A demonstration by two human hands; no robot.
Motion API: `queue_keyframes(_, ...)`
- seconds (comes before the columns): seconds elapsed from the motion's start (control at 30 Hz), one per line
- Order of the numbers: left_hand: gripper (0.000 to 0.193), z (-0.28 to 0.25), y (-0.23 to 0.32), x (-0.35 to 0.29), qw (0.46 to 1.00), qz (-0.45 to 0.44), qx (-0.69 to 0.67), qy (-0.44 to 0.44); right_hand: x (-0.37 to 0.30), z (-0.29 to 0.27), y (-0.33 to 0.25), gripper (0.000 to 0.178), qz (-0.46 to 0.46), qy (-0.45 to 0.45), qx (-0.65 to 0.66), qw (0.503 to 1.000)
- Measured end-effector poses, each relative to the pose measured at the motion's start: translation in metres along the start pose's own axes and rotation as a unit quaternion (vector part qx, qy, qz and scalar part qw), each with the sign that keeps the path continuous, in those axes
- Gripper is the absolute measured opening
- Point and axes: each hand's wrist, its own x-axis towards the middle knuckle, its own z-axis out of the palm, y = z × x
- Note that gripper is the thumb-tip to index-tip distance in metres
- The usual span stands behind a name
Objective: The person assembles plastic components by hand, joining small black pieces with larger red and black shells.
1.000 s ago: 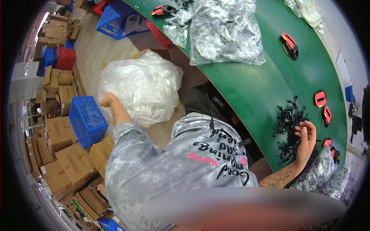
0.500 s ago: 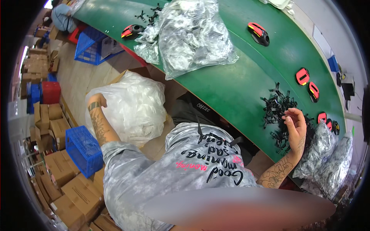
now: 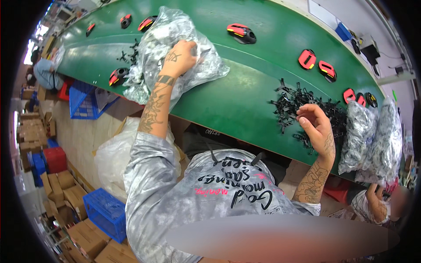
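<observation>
My left hand (image 3: 180,58) is on the large clear plastic bag (image 3: 164,39) at the back left of the green table. Its fingers curl into the crumpled film, and their tips are partly hidden. What lies inside the bag is hard to make out. On the right, my right hand (image 3: 316,127) hovers over the near side of a pile of small black plastic brackets (image 3: 291,103). Its thumb and fingers are curved but apart, and nothing shows between them.
Red-and-black oval housings (image 3: 241,33) lie spaced along the green table (image 3: 237,101). Two filled clear bags (image 3: 357,140) stand at the right edge beside the brackets. Left of me are a white plastic-lined box (image 3: 114,158), a blue crate (image 3: 105,212) and cartons. Other people sit far left and lower right.
My left hand has moved from above the white-lined box up onto the clear bag on the table. My right hand stays by the brackets, its fingers a bit more spread. The view has shifted.
</observation>
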Motion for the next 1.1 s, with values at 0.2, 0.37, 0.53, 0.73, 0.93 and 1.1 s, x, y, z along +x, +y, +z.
queue_keyframes(0.2,0.035,-0.044,0.009,-0.007,0.992,-0.044,-0.017,0.119,-0.033,-0.027,0.041,0.03,0.068,0.043,0.024,0.996)
queue_keyframes(0.37,0.028,-0.06,-0.004,-0.005,0.978,-0.05,0.024,0.202,-0.026,-0.026,0.037,0.029,0.061,0.044,0.012,0.997)
queue_keyframes(0.53,0.024,-0.077,0.009,-0.014,0.977,0.022,0.021,0.211,-0.007,-0.011,0.01,0.028,0.028,0.031,-0.034,0.999)
queue_keyframes(0.73,0.028,-0.073,0.059,-0.04,0.937,-0.056,-0.323,0.122,0.002,0.003,0.004,0.027,-0.016,0.018,-0.052,0.998)
queue_keyframes(0.93,0.031,-0.018,0.183,-0.087,0.899,0.059,-0.419,-0.114,0.035,0.065,-0.017,0.031,-0.032,0.054,0.068,0.996)
queue_keyframes(1.1,0.031,0.011,0.196,-0.085,0.821,0.026,-0.538,-0.191,0.04,0.057,-0.013,0.039,0.039,0.084,-0.011,0.996)
